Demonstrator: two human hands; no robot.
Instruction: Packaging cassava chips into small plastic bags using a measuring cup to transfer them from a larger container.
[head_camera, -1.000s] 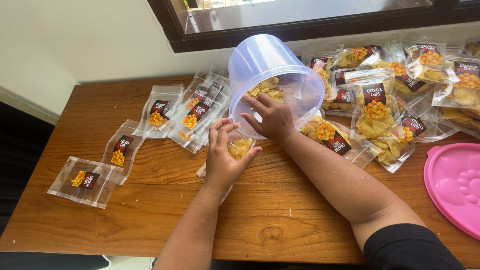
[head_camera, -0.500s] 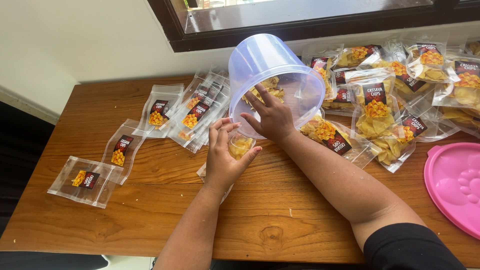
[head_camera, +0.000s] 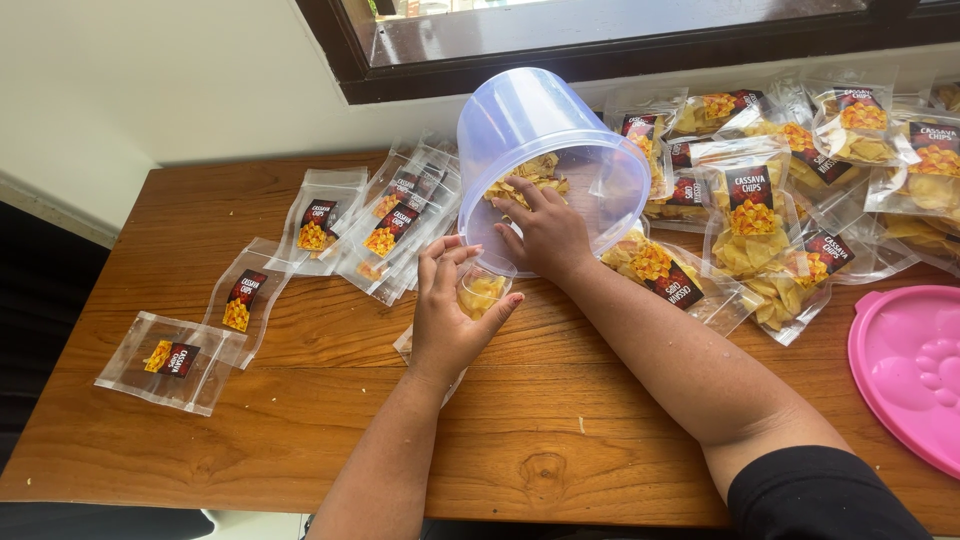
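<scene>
Pinched open by the left hand (head_camera: 450, 320), a pouch (head_camera: 480, 292) is being filled; chips (head_camera: 530, 175) at 12 o'clock are being raked from the tub (head_camera: 545, 130) by the right hand's (head_camera: 545, 235) spread fingers.

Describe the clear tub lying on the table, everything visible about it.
The tub is a round bucket of clear, bluish-tinted plastic, smooth-walled. It lies tipped on its side on the wooden table below the window, its open mouth toward the person. A few pale yellow chips lie inside. The right hand reaches into the mouth, fingers on the chips. Filled pouches lie beside it.
</scene>
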